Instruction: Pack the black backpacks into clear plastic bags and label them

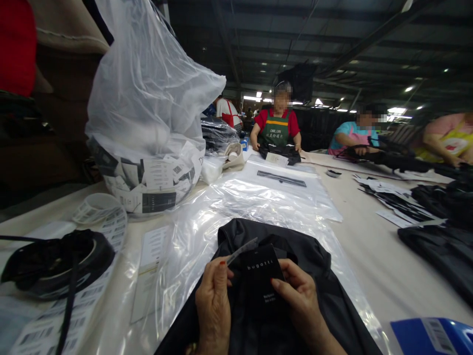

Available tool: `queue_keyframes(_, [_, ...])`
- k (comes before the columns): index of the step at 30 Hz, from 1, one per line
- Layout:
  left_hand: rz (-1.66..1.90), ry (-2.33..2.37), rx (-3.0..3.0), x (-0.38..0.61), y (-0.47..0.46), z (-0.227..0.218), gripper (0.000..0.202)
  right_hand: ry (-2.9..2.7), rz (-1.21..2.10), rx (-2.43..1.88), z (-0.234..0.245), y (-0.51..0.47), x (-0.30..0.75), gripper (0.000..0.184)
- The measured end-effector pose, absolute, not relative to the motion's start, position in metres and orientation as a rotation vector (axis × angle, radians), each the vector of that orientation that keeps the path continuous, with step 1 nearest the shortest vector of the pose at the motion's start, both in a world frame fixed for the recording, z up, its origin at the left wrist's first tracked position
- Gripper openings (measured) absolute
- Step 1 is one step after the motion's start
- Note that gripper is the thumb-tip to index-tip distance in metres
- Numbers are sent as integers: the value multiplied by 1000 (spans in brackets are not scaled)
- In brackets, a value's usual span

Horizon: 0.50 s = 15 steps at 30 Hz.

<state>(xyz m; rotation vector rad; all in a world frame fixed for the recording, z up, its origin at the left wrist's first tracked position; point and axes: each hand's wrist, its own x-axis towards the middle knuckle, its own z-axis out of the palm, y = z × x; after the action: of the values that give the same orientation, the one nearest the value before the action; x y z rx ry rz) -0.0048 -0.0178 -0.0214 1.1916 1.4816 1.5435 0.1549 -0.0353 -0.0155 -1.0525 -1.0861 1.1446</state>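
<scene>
A black hang tag [261, 281] printed "bugatti" is pinched at its right edge by my right hand [301, 298], thumb on the front. My left hand [214, 301] is closed, thumb against fingers, at the tag's left side. From its fingertips a thin translucent strip [243, 250] slants up across the tag's top corner. Both hands are over a black backpack-like bag [314, 246], which lies on clear plastic bags [195, 222] in front of me. Whether the tag is fastened to the bag is hidden.
At left stand a big plastic bag of tags [148, 182], a curling strip of barcode labels [83, 310] and a black roll [62, 264]. A blue object [428, 335] lies front right; black bags [443, 251] are beyond. Co-workers [279, 125] stand across the table.
</scene>
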Motion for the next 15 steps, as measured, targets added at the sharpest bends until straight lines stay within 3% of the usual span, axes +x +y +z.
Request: queue_keyframes(15, [1591,1649,1124,-12,-16,-20,40,-1095,1161,-1081,-14,-36,157,22])
